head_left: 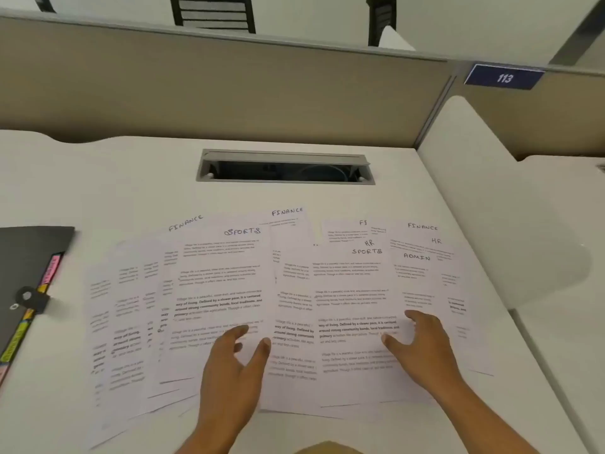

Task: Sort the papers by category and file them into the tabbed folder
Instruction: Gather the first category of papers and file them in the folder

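Papers [294, 306] fanned overlapping across the white desk [114, 178], headed FINANCE, SPORTS, HR, ADMIN. My left hand [234, 368] and right hand [422, 348] rest on them, fingers spread, gripping nothing. Black tabbed folder [29, 273] lies at far left.

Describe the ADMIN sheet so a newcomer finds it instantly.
Start at the grey cable hatch in the white desk, then drop to the fanned papers' right end. The ADMIN sheet lies just beyond the right hand. It alone shows handwritten ADMIN; neighbours read HR, SPORTS, FINANCE.
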Available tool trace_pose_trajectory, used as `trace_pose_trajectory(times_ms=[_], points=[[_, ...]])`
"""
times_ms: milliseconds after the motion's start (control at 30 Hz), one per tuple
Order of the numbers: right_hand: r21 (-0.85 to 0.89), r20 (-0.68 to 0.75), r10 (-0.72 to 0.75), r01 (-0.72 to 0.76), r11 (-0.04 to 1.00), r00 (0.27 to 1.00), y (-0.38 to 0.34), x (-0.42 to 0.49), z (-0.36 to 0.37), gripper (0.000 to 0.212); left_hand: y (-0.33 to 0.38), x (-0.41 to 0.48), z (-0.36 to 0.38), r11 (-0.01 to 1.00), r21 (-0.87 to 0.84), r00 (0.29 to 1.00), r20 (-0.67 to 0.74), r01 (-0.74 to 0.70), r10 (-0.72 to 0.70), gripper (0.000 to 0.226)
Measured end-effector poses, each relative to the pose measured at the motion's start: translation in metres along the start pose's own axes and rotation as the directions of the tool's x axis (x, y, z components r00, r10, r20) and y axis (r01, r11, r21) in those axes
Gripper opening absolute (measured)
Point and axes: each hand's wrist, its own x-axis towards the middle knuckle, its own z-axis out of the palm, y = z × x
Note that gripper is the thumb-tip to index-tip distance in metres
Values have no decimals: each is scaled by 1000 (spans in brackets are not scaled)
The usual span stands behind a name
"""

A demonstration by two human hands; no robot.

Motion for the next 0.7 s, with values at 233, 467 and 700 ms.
trace_pose_trajectory(times_ms=[233, 467, 700], points=[[-168, 91, 45, -30, 985, 995, -2, -5, 3, 99, 13, 1, 18, 955, -115, 919, 323, 274, -225, 65], [-154, 73, 30, -19, 988, 997, 0, -6, 5, 99, 30, 16, 21, 892, -226, 888, 344, 393, -304, 41], [-160, 57, -6, 15, 987, 998, 3, -7, 6, 98, 40, 45, 33, 961, -118, 885, 431, 250, -177, 21]])
